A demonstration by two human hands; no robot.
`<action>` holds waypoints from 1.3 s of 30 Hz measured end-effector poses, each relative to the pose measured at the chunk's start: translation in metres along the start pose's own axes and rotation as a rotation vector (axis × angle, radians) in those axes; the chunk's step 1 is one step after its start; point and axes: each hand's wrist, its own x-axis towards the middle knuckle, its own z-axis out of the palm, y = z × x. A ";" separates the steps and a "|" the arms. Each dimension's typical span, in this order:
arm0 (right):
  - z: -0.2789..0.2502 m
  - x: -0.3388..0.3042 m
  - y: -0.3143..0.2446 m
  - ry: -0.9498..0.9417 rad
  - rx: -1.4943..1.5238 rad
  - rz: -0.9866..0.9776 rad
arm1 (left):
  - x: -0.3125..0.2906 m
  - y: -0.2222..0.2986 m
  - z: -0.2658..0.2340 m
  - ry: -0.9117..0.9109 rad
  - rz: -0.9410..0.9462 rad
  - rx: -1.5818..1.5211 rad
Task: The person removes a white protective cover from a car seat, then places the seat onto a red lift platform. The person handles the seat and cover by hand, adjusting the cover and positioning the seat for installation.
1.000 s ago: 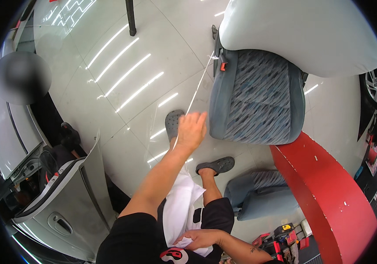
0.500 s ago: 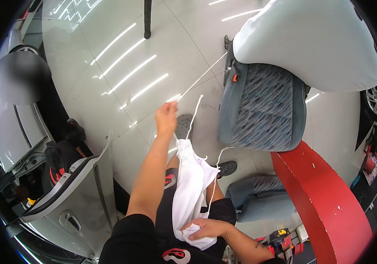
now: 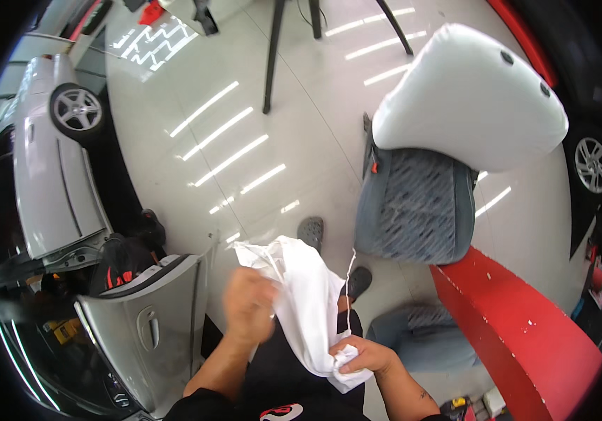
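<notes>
A white cloth cover (image 3: 308, 298) with thin cords hangs in folds in front of my body. At its lower end my right hand (image 3: 364, 354) is closed on a bunched part of the cloth. My left hand (image 3: 250, 302) is raised against the cover's left side, smeared by motion, so its fingers and anything in them cannot be made out. From the cover's right edge a loose white cord (image 3: 350, 288) stands out toward the seat. Ahead to the right is a car seat (image 3: 413, 207) with a grey-blue patterned cushion; smooth white fabric (image 3: 462, 98) covers its backrest.
A silver car (image 3: 55, 168) stands at left, its door (image 3: 150, 330) open beside my left arm, with a person in dark clothes near the opening. A red curved panel (image 3: 508, 330) and another seat part (image 3: 420, 337) lie at right. Dark stand legs (image 3: 273, 63) rise ahead.
My left hand has come back toward my body from its outstretched place, where it pulled a cord taut from near the seat. The cover's upper end has shifted left. My view has tilted up.
</notes>
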 end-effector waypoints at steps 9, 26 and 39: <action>0.053 -0.107 -0.059 -0.036 -0.074 -0.476 | -0.033 0.154 -0.005 -1.017 -0.288 -0.349; 0.097 0.022 -0.007 0.402 0.449 -0.517 | 0.013 0.198 -0.125 -0.396 -0.802 -1.503; 0.199 0.097 -0.178 0.310 0.196 -0.619 | 0.087 0.132 -0.196 -0.002 -0.013 0.099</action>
